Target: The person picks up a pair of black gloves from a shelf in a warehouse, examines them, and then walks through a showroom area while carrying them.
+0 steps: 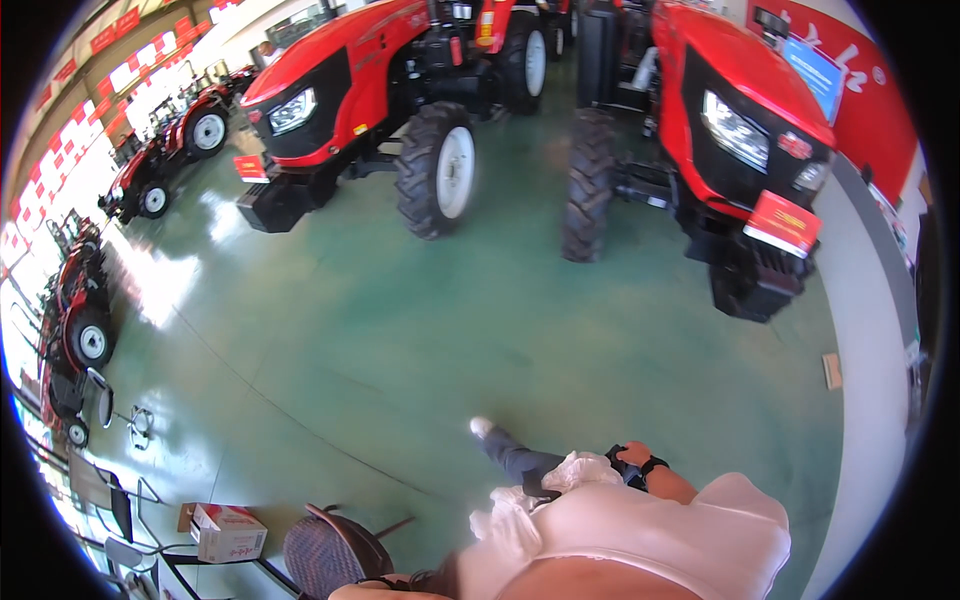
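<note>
My right hand [634,454] is in front of my white top, its fingers curled round a black object [625,470] whose kind I cannot make out. A dark band circles that wrist. Only a sliver of my left hand [350,592] shows at the lower edge, by a dark strap; its fingers are hidden. It is nearest to a brown chair [335,560] with a woven-looking surface. Below my top, a leg in grey trousers [515,457] reaches forward, ending in a white shoe [481,427] on the green floor.
Two large red tractors, a left one [345,50] and a right one [720,60], stand ahead. More tractors [85,335] line the left side. A white carton [230,535] and a black chair [115,500] are at lower left. A pale counter [865,330] runs along the right.
</note>
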Tool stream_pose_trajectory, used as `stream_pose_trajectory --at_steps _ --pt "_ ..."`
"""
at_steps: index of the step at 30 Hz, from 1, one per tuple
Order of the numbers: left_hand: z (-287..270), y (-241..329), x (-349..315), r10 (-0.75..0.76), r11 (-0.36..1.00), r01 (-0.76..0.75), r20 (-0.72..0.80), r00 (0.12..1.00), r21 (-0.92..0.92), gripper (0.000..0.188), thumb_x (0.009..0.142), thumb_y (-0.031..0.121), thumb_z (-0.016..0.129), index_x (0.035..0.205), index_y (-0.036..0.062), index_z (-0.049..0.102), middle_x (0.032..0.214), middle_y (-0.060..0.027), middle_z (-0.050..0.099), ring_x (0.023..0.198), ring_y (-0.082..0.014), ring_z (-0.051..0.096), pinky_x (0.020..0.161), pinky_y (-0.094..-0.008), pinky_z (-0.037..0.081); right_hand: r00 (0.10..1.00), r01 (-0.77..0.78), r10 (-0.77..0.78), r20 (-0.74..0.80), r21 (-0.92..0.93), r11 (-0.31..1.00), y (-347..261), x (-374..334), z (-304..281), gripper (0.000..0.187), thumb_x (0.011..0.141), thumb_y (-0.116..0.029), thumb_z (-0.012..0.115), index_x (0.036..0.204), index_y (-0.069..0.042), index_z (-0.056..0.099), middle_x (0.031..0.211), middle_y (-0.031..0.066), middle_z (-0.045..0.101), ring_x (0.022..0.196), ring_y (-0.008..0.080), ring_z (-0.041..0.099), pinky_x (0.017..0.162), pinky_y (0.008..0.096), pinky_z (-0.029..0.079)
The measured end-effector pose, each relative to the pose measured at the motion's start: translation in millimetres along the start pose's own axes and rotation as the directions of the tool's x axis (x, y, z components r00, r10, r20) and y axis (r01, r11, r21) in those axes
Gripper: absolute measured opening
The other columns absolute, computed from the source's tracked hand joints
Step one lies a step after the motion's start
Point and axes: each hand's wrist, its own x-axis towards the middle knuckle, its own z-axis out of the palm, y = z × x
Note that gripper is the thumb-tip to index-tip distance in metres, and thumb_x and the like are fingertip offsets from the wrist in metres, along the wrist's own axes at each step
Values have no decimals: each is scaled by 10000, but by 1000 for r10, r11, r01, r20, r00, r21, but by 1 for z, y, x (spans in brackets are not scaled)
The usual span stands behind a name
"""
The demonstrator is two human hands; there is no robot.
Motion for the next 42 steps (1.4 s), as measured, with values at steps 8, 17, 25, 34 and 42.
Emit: stream_pose_trajectory --at_steps 8,17,25,34,42 --pt "-107 9 -25 -13 962 -4 59 998 272 156 789 181 407 737 141 548 813 -30 537 752 -164 520 704 -375 410 948 295 -302 -101 -82 952 -199 130 -51 314 566 -300 535 752 -49 565 728 157 574 684 309 552 591 382 430" --pt "-191 9 -96 122 982 -104 -104 987 160 247 774 266 426 742 79 584 768 -67 575 771 -153 535 672 -345 396 859 506 -506 -79 -16 862 -407 218 -79 285 594 -251 536 798 -51 532 768 147 565 717 314 535 608 375 422" --pt "-329 -76 -261 26 886 -463 -998 61 -5 325 831 407 338 707 205 561 619 41 491 616 -86 424 630 -272 298 923 362 -363 -125 -33 932 -468 230 -29 376 585 -263 563 898 -56 556 847 141 576 798 297 540 683 353 434" --pt "-369 -141 -396 -591 -386 916 -734 -334 -107 344 783 334 485 1022 87 504 944 -107 560 883 -234 529 739 -293 404 973 135 -110 202 -112 985 -489 246 37 337 518 -272 597 748 -26 597 728 181 572 678 288 555 605 351 438" --pt "-202 -96 -630 -188 -439 719 -728 -660 -539 235 789 218 445 946 53 507 902 -179 525 780 -329 507 645 -395 416 926 359 -290 240 -328 874 -652 286 100 361 532 -253 576 801 -13 593 825 175 579 772 310 553 672 353 444"
